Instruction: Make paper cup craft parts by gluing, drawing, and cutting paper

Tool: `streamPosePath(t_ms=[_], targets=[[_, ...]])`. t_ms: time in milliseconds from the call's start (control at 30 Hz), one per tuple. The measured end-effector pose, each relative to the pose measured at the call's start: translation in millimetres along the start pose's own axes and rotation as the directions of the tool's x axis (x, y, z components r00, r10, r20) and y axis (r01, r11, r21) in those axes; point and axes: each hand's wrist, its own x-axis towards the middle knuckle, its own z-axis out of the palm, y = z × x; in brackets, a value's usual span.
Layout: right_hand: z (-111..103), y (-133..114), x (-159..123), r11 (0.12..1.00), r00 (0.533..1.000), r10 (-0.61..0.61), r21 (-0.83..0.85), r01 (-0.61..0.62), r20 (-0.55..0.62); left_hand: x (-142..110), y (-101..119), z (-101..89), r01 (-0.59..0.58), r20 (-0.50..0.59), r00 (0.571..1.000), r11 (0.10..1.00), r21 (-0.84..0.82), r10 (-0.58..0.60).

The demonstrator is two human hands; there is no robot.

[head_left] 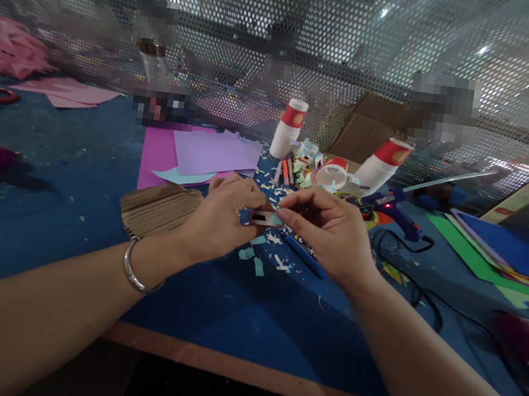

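Note:
My left hand (227, 216) pinches a small pale flat piece (258, 217) with a dark mark, its kind too small to make out. Against the other end of that piece, my right hand (331, 229) holds a light blue paper scrap (275, 219) between thumb and fingers. Both hands are closed and meet above the blue table (230, 310). Under them lie cut light blue paper scraps (259, 266) and a blue pen-like stick (304, 255). Corrugated cardboard (156, 210) rests by my left wrist.
Purple paper sheets (216, 154) lie ahead. Stacked paper cups (287, 133) stand behind the scraps, with another cup stack (386, 165) tilted at right. A blue glue gun (396, 212) with a lit red light trails its black cord (420, 296). A perforated metal screen (227, 37) borders the back.

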Motion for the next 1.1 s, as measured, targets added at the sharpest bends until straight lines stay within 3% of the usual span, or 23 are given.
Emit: streamPosePath(t_ms=[533,833,967,1100], targets=[[2.1,-2.3,-1.6,0.988,0.995,-0.096,-0.118,0.095,-0.001,-0.6,3.4,-0.5,0.007,0.053,0.999,0.993,-0.119,-0.001],[2.4,-1.8,-2.4,0.989,0.994,-0.105,-0.106,0.102,-0.024,0.3,5.5,-0.9,-0.016,0.022,1.0,0.986,-0.167,0.02],[0.0,-1.7,-3.3,0.984,0.986,-0.139,-0.124,0.127,-0.09,1.3,4.8,-1.4,0.039,0.041,0.999,0.966,-0.256,-0.029],[-2.1,-3.9,-5.2,0.932,0.956,-0.273,-0.276,0.236,-0.103,1.7,3.8,-1.2,0.134,0.042,0.991,0.935,-0.328,-0.128]])
